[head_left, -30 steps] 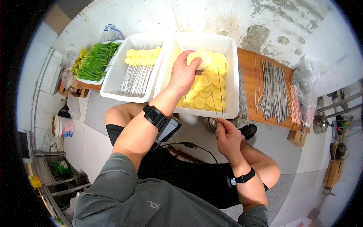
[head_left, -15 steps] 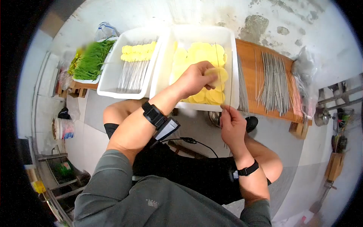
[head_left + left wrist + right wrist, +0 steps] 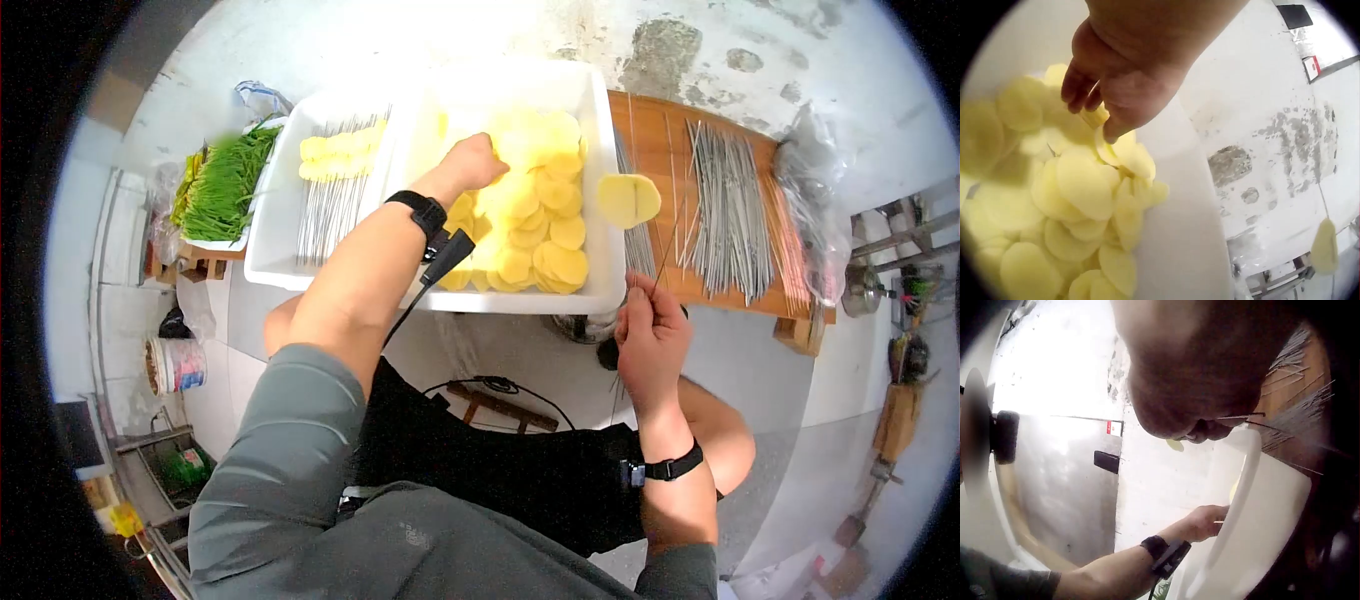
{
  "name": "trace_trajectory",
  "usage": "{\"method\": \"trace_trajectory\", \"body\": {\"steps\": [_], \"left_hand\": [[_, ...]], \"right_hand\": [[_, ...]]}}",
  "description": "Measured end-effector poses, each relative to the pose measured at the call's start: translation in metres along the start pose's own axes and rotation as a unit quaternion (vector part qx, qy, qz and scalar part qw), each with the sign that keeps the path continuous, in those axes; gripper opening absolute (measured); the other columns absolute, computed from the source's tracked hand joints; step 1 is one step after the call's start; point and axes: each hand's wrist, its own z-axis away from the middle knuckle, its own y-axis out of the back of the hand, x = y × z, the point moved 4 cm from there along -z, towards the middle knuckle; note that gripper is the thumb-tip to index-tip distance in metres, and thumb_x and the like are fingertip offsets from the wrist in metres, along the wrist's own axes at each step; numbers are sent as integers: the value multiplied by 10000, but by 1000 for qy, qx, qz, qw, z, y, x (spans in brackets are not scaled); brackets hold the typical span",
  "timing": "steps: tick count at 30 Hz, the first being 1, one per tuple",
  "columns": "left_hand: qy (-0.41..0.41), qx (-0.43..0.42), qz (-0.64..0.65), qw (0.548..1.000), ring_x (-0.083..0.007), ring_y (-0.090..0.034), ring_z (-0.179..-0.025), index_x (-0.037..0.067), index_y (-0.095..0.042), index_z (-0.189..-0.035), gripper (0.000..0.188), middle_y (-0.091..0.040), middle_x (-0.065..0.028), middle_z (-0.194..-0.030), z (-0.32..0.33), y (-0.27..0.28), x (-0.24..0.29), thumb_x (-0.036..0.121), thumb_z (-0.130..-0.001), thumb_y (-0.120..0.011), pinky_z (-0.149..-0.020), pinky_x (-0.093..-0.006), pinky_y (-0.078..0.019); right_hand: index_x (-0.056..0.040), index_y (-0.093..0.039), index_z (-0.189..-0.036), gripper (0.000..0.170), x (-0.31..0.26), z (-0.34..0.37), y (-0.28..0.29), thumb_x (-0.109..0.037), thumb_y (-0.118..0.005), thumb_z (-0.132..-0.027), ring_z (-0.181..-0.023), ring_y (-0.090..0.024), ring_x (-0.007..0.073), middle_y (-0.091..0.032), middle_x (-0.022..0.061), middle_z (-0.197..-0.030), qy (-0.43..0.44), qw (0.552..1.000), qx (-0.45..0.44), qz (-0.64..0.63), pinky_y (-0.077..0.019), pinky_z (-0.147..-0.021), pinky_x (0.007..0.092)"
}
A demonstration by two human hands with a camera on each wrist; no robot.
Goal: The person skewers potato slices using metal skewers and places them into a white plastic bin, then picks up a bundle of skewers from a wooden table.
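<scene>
In the head view my left hand (image 3: 472, 162) reaches down into a white tub (image 3: 612, 200) of thin, round yellow potato slices (image 3: 530, 200). The left wrist view shows its thumb and fingers pinching a slice (image 3: 1095, 115) at the top of the heap. My right hand (image 3: 655, 335), out past the tub's near right corner, grips thin metal skewers (image 3: 633, 255) by their lower part. One potato slice (image 3: 640, 198) is threaded on a skewer, well above that hand. In the right wrist view, skewer ends stick out from the curled fingers.
Left of the tub, another white tub (image 3: 262, 245) holds skewers loaded with slices. Beyond it stands a tray of long green vegetables (image 3: 228, 190). To the right, bare skewers (image 3: 730, 210) lie on a wooden board (image 3: 655, 125) beside a clear plastic bag (image 3: 812, 200).
My left hand has left the slice on the skewer and moved left into the heap of slices. The right hand has shifted right with the skewers, carrying the threaded slice outside the tub.
</scene>
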Motion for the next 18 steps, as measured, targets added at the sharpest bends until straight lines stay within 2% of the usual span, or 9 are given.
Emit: {"method": "trace_trajectory", "body": {"steps": [3, 5, 6, 8, 9, 12, 15, 16, 18], "left_hand": [[54, 40, 90, 994, -369, -589, -1027, -14, -567, -1190, 632, -616, -241, -1094, -12, -4, 5, 411, -745, -707, -890, -401, -475], [-14, 137, -4, 990, -375, -529, -1107, 34, -546, -1215, 634, -553, -215, -1190, -9, 3, 22, 421, -741, -711, -932, -412, -453], [-14, 135, -4, 991, -375, -529, -1107, 34, -546, -1215, 634, -553, -215, -1190, -15, -3, 21, 421, -741, -711, -932, -412, -453], [-114, 98, -72, 986, -378, -508, -1122, 59, -540, -1261, 658, -517, -211, -1213, -29, -19, 24, 392, -728, -734, -944, -396, -449], [-114, 95, -71, 986, -378, -508, -1122, 59, -540, -1261, 658, -517, -211, -1213, -27, -16, 27, 392, -728, -734, -944, -396, -449], [-66, 78, -65, 993, -354, -567, -1037, 39, -562, -1233, 595, -578, -217, -1142, -28, -10, 27, 340, -746, -727, -893, -387, -480], [-62, 68, 121, 988, -224, -631, -783, -20, -612, -1141, 493, -669, -180, -852, -31, -7, 5, 299, -776, -703, -736, -341, -505], [-62, 67, 119, 989, -224, -631, -783, -20, -612, -1141, 493, -669, -180, -852, -28, -1, 3, 299, -776, -703, -736, -341, -505], [19, -40, 200, 979, -169, -612, -795, -22, -603, -1165, 471, -671, -140, -846, -19, 6, -3, 299, -826, -665, -729, -312, -490]], "right_hand": [[26, -633, -1068, 186, -3, -1, -4, -70, -533, -945, -553, -433, 23, -507, -41, -645, -6, 1000, 4, 10, -359, -500, 178], [26, -633, -1069, 184, -3, -3, -1, -65, -535, -943, -552, -429, 22, -508, -42, -649, -5, 1000, 10, 18, -356, -499, 178], [27, -633, -1071, 185, -2, -4, 0, -66, -537, -943, -555, -430, 22, -512, -41, -655, -4, 1000, 7, 15, -358, -502, 178], [28, -632, -1073, 187, -1, -4, 0, -67, -538, -943, -559, -430, 21, -515, -41, -661, -6, 1000, 3, 12, -359, -505, 177], [30, -631, -1072, 187, -2, -4, 0, -67, -535, -944, -562, -432, 22, -518, -41, -665, -4, 1000, -1, 17, -363, -509, 178], [34, -630, -1070, 188, 1, -5, 1, -67, -529, -947, -568, -436, 23, -522, -39, -669, 12, 1000, -7, 21, -369, -515, 181], [38, -627, -1066, 189, 2, -3, 1, -68, -524, -949, -571, -441, 26, -523, -36, -666, 25, 999, -14, 28, -373, -518, 184], [40, -626, -1065, 189, 1, -3, 0, -70, -523, -950, -572, -444, 28, -523, -34, -664, 24, 999, -17, 38, -375, -518, 186], [40, -626, -1062, 189, 0, -2, -1, -73, -523, -951, -572, -446, 28, -523, -32, -661, 26, 999, -18, 37, -375, -518, 185]]}}
